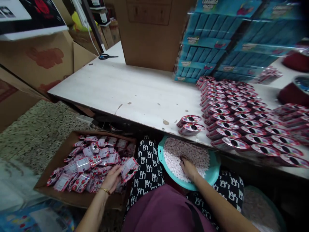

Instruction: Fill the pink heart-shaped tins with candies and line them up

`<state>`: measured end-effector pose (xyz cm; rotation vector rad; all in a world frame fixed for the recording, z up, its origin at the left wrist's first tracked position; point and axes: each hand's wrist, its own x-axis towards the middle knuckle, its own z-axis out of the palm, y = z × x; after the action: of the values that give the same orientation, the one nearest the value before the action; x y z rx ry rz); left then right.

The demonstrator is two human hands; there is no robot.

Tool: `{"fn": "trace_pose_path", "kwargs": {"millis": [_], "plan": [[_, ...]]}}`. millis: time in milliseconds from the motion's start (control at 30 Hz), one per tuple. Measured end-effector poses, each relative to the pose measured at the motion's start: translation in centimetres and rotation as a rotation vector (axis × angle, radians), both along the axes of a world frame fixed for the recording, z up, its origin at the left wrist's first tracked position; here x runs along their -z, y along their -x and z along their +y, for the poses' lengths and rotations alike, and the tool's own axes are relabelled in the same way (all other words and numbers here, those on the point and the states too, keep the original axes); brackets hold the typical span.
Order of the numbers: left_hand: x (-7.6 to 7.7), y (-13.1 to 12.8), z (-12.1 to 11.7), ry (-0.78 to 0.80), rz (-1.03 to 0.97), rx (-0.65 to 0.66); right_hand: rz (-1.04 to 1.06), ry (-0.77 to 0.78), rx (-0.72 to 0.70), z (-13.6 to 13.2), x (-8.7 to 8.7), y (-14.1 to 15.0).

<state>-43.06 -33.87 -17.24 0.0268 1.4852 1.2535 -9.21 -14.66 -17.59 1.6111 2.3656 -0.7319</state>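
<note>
My left hand (113, 178) pinches a small red and white printed packet (129, 169) with a dark oval on it. It is held over the right side of an open cardboard box (48, 190) filled with similar packets. My right hand (189, 169) reaches into a turquoise basin (216, 164) between my knees. Small pale pink-white pieces (175, 154) fill the basin, and my fingertips are sunk among them, so what they grip is hidden.
On the white table (135, 93), rows of upright packets (231, 129) stand at the right, with two nearer the edge. Behind are stacked blue display boxes (202, 42) and a tall cardboard carton (149, 35). Scissors (107, 56) lie at the back left. Another basin (262, 206) sits lower right.
</note>
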Motion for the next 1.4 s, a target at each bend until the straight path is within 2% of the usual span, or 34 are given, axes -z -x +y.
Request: {"fn": "trace_pose_path", "kwargs": {"millis": [100, 200, 300, 433, 567, 700, 867, 1033, 1133, 1233, 1300, 1400], "plan": [[-2.4, -3.0, 1.2, -0.017, -0.028, 0.072, 0.115, 0.027, 0.031, -0.1, 0.6, -0.1], [-4.6, -4.5, 3.0, -0.06, 0.009, 0.056, 0.227, 0.048, 0.05, 0.0, -0.4, -1.8], [-6.7, -5.8, 5.4, -0.122, -0.034, 0.043, 0.311, 0.051, 0.056, 0.4, -2.6, -3.8], [-8.4, -9.7, 9.8, -0.154, -0.139, 0.058, 0.417, 0.036, 0.022, 1.0, -7.4, -6.1], [-8.0, -14.8, 13.5, -0.157, -0.214, 0.088, 0.411, 0.022, -0.044, 1.3, -12.5, -7.4], [-7.2, -18.2, 15.0, -0.166, -0.272, 0.15, 0.215, -0.026, -0.147, 1.6, -15.9, -7.5], [-6.1, -19.2, 15.0, -0.154, -0.288, 0.206, -0.08, -0.19, -0.227, 1.9, -18.8, -5.7], [-5.1, -19.1, 15.0, -0.165, -0.334, 0.212, -0.249, -0.276, -0.343, 1.7, -21.0, -3.2], [-4.7, -18.7, 15.2, -0.162, -0.341, 0.197, -0.249, -0.338, -0.359, 1.7, -21.3, -3.6], [-4.4, -17.7, 15.1, -0.181, -0.303, 0.189, -0.222, -0.33, -0.298, 2.0, -19.5, -5.8], [-4.2, -16.6, 14.8, -0.209, -0.235, 0.188, -0.228, -0.246, -0.188, 2.2, -16.7, -7.0], [-4.1, -15.2, 14.3, -0.227, -0.143, 0.163, -0.218, -0.076, -0.067, 1.8, -10.9, -6.5]]}}
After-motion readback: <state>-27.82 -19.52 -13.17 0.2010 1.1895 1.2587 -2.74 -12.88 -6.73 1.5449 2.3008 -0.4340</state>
